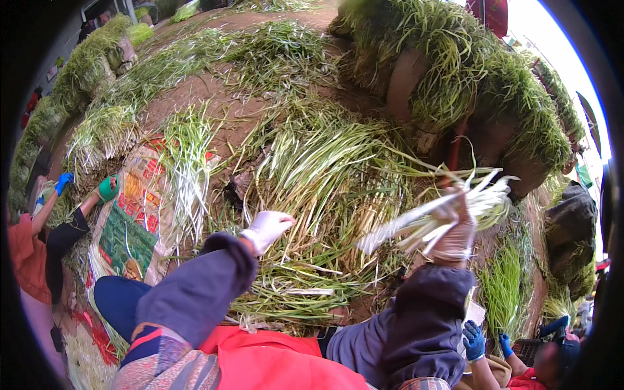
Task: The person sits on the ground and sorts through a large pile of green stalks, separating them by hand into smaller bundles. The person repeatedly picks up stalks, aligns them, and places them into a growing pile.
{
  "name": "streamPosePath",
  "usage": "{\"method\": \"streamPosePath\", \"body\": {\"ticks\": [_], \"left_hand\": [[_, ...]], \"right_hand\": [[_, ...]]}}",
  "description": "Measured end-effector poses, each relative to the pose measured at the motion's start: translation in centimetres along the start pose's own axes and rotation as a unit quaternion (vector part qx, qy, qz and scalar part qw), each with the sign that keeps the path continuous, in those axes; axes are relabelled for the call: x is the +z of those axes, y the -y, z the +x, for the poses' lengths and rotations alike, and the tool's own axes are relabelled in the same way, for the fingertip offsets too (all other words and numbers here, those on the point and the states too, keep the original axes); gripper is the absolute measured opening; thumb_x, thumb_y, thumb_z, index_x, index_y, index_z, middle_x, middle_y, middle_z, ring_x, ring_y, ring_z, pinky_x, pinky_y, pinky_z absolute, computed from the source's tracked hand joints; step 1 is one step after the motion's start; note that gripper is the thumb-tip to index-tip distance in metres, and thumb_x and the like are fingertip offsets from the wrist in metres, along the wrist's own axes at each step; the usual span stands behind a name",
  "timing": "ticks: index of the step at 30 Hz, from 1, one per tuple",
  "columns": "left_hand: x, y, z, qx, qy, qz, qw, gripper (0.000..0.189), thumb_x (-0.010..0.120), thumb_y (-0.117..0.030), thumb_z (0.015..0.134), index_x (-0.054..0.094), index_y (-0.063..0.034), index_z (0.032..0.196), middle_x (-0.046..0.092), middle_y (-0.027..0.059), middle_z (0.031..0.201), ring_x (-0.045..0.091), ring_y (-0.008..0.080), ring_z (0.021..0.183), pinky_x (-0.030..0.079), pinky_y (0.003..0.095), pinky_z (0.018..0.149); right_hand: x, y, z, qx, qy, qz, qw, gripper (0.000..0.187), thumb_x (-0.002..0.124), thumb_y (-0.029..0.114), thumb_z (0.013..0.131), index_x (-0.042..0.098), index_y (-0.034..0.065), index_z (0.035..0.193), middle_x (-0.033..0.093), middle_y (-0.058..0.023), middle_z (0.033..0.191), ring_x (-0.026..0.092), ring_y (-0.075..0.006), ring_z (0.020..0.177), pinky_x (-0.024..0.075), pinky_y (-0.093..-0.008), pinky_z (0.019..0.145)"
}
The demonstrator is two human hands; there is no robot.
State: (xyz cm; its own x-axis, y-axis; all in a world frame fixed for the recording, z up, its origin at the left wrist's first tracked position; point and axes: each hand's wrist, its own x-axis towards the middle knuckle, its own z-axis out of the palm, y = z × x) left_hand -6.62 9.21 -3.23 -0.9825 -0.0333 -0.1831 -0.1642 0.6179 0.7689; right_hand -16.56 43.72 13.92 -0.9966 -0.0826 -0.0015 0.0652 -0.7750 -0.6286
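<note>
My right hand (453, 229), in a pale glove, grips a bunch of long leafy vegetable stalks (487, 195) with white stems. One end of the bunch is blurred and points down to the left. My left hand (268, 231), in a white glove, hangs over the left edge of a heap of green and yellowing stalks (312, 170). Its fingers lie close together, and their inner side is hidden from me. Loose leaves and trimmings (302, 292) lie right in front of my red apron (278, 358).
White-stemmed stalks (187, 185) rest by a printed sack (131, 214) at left. Tall leafy bundles (438, 73) stand at the upper right. A co-worker's blue-gloved hand (474, 340) is at lower right, beside green stalks (504, 287). Another person (31, 258) works at far left.
</note>
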Motion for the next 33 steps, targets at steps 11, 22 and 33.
{"method": "streamPosePath", "body": {"ticks": [11, 22, 33], "left_hand": [[12.4, -4.4, 10.0, -0.184, 0.131, -0.317, 0.921, 0.047, 0.049, -0.052, 0.088, 0.065, -0.0079, 0.092, 0.064, -0.0004, 0.081, 0.056, 0.0090, 0.066, 0.040, 0.0240, 0.054], [16.0, -11.1, 11.3, -0.119, 0.235, -0.437, 0.860, 0.056, 0.049, -0.046, 0.089, 0.042, -0.0089, 0.131, 0.051, 0.0108, 0.125, 0.060, 0.0171, 0.085, 0.046, 0.0334, 0.061], [27.0, -11.9, 20.2, -0.243, 0.211, -0.565, 0.760, 0.031, 0.035, -0.034, 0.094, 0.049, -0.0160, 0.116, 0.060, 0.0053, 0.107, 0.059, 0.0217, 0.080, 0.047, 0.0378, 0.064]], "right_hand": [[-1.8, -2.5, -1.2, 0.233, -0.009, 0.051, 0.971, 0.021, 0.051, 0.024, 0.092, 0.053, 0.0031, 0.090, 0.057, -0.0061, 0.078, 0.041, -0.0060, 0.045, 0.0407, -0.0207, 0.044], [2.1, 1.2, -3.6, 0.175, 0.115, 0.139, 0.968, 0.031, 0.039, 0.027, 0.098, 0.052, -0.0012, 0.103, 0.047, 0.0032, 0.062, 0.039, -0.0014, 0.040, 0.0354, -0.0199, 0.041], [3.2, 10.3, -4.4, -0.060, 0.445, 0.023, 0.893, 0.027, 0.037, 0.021, 0.098, 0.047, 0.0015, 0.113, 0.059, -0.0069, 0.070, 0.052, -0.0101, 0.047, 0.0482, -0.0249, 0.045]]}}
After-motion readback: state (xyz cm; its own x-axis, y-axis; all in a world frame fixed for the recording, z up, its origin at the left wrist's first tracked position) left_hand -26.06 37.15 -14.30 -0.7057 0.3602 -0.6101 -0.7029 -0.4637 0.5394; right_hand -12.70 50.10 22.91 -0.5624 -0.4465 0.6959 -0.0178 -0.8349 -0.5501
